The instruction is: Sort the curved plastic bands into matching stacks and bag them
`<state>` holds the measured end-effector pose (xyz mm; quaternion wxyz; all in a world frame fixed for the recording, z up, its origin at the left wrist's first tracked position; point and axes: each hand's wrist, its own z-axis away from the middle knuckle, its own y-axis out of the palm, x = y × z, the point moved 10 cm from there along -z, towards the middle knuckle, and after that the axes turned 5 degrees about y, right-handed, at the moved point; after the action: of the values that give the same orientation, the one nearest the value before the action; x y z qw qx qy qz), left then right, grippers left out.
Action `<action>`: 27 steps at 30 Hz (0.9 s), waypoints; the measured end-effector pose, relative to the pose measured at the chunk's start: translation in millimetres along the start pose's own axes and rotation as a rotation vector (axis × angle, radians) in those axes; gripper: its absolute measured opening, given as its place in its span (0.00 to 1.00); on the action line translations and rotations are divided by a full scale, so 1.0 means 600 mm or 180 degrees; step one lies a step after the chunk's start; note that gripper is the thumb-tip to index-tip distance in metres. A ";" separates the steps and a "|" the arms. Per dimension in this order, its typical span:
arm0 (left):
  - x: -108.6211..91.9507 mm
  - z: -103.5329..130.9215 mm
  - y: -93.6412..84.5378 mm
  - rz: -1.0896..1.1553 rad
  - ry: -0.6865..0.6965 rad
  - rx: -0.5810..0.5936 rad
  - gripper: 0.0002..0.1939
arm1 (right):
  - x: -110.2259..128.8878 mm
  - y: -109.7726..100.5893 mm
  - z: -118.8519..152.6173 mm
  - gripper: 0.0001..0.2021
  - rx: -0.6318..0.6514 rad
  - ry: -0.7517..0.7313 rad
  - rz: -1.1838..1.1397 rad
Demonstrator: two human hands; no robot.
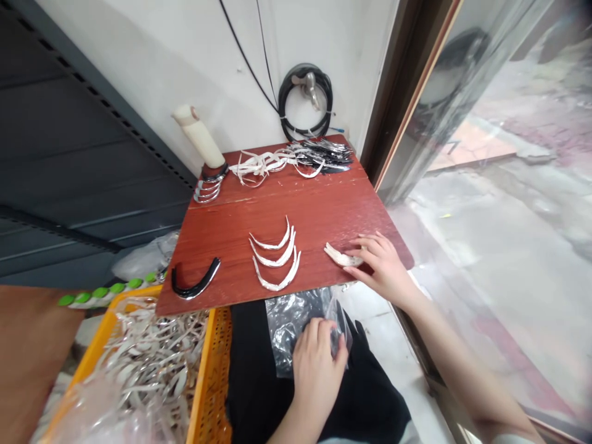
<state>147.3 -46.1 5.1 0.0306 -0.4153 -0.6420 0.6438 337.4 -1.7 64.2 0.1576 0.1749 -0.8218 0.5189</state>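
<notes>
Black cloth [259, 376] covers the person's lap, with an orange plastic crate [201, 382] beside it on the left, full of loose silvery-white curved strips [152, 357]; translucent pinkish plastic film [115, 410] lies over its near part.

On the lap rests a clear, crinkled plastic bag [287, 336]. The left hand [319, 354] lies on it back upward, its forearm rising from the bottom edge; the fingers are bent and close together, the thumb apart to the right. A fold of film shows between thumb and forefinger, but whether they pinch it I cannot tell.

Just beyond is a red-brown wooden table [222, 231]. Over its right part the bare right arm slants in from the lower right, wrist low. The right hand [378, 264] is palm down, its fingers slightly spread and pointing left across a bundle of thin white curved strips [341, 256], thumb on the near side; its right end is hidden beneath them, so I cannot tell how firmly it is gripped.

To its left sit three white crescent-shaped bundles [277, 285], then a glossy black curved bundle [203, 283] near the table's left edge.

Along the far edge are a cream cylindrical bottle [202, 142], a tangle of white strips [263, 163] and a heap of black and silver strips [326, 154]. Behind hangs a coiled black cable [283, 102].
</notes>
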 end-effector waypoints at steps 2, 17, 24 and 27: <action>0.001 -0.001 -0.001 0.0005 -0.0028 -0.0006 0.06 | 0.000 0.017 0.001 0.07 0.0072 -0.0068 0.0025; 0.000 0.000 0.006 0.0007 -0.0058 0.0065 0.10 | 0.008 0.005 0.006 0.06 0.0154 -0.0169 -0.0034; -0.003 -0.004 0.004 -0.0077 -0.0056 0.0067 0.11 | 0.032 -0.043 0.045 0.06 0.0249 0.0178 -0.1324; -0.003 -0.004 0.003 -0.0091 -0.0048 0.0053 0.12 | 0.072 -0.040 0.087 0.05 0.0849 0.0380 -0.1938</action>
<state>150.9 -45.5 4.7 0.0383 -0.4009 -0.6427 0.6517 306.0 -64.3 80.8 0.3289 0.4006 -0.6460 0.5603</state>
